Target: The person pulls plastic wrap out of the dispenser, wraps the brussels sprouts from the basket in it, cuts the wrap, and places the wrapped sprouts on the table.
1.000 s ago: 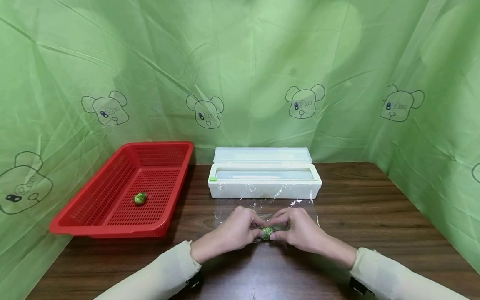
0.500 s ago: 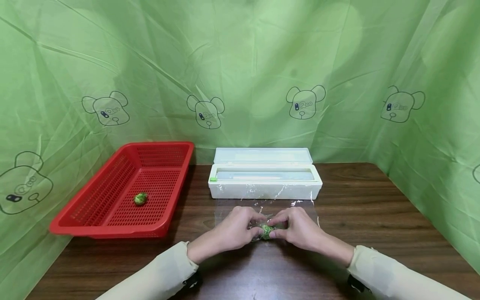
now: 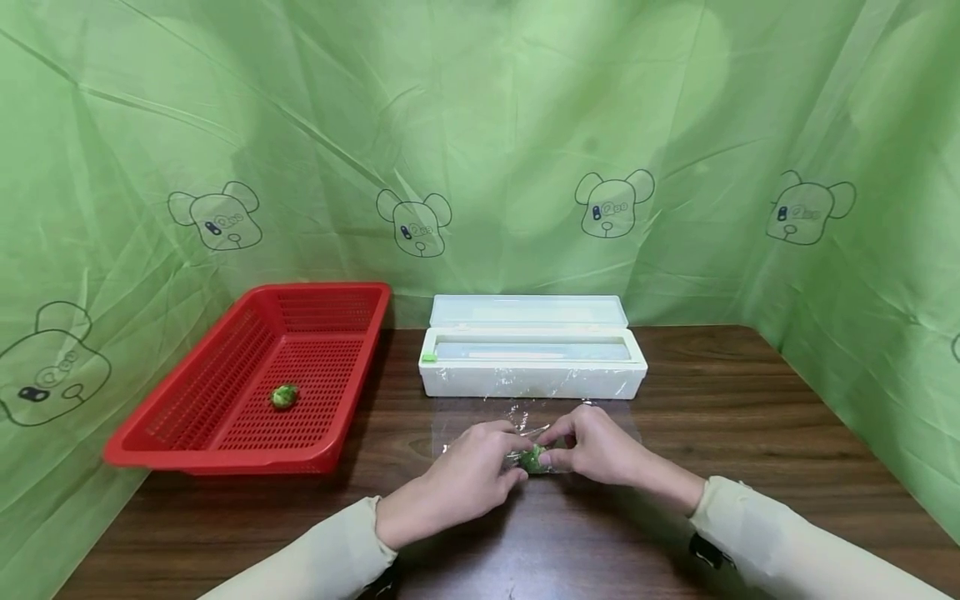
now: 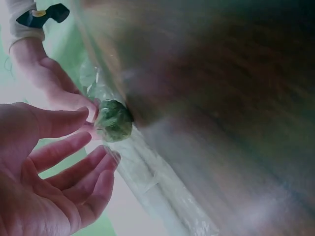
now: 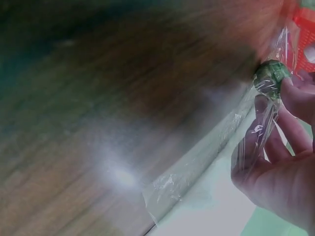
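Observation:
A small green Brussels sprout (image 3: 532, 458) lies in clear cling film at the table's front middle. My right hand (image 3: 602, 450) pinches it through the film between thumb and fingers; the right wrist view shows the thumb against the wrapped sprout (image 5: 271, 78). On the other side, my left hand (image 3: 468, 475) is close to the sprout. In the left wrist view its fingers are spread and relaxed beside the wrapped sprout (image 4: 114, 121), gripping nothing. The cling film (image 5: 174, 189) stretches from the sprout back to the white dispenser box (image 3: 534, 382).
The dispenser's lid (image 3: 528, 312) stands raised at the back. To the left is a red perforated basket (image 3: 322, 460) with another sprout (image 3: 283, 396) in it. A green curtain (image 3: 510, 125) surrounds the brown wooden table (image 3: 735, 400).
Both hands were pinching the sprout; my left fingers have since loosened and drawn off it a little. My right hand has shifted slightly away from me, still holding it.

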The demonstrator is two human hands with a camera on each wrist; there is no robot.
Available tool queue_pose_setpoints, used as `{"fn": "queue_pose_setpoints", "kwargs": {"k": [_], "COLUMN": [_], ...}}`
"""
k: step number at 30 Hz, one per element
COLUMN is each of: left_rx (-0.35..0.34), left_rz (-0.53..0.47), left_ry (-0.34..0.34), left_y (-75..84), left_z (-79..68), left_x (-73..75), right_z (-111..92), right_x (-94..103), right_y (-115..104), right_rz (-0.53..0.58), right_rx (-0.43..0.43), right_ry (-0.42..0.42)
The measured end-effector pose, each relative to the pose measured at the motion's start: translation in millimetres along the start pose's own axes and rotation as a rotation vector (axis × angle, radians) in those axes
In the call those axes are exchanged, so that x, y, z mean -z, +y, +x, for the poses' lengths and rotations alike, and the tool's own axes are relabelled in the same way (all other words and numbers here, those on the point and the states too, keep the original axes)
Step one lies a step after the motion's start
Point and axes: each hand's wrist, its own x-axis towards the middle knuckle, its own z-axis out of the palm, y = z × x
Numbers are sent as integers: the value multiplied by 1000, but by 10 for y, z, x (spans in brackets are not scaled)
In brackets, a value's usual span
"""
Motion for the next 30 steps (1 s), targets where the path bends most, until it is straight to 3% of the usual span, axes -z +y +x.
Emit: {"fn": "queue_pose_setpoints", "kwargs": {"k": [17, 30], "left_rx": [25, 43], "left_rz": [-7, -29], "left_ry": [18, -36], "left_y": [-152, -212], "left_z": [211, 294], "left_x": [-111, -92], "right_z": [79, 23], "right_x": [49, 38], "right_y": [50, 73], "right_rz": [28, -69], "right_rx": [-20, -8], "right_ry": [-57, 111]}}
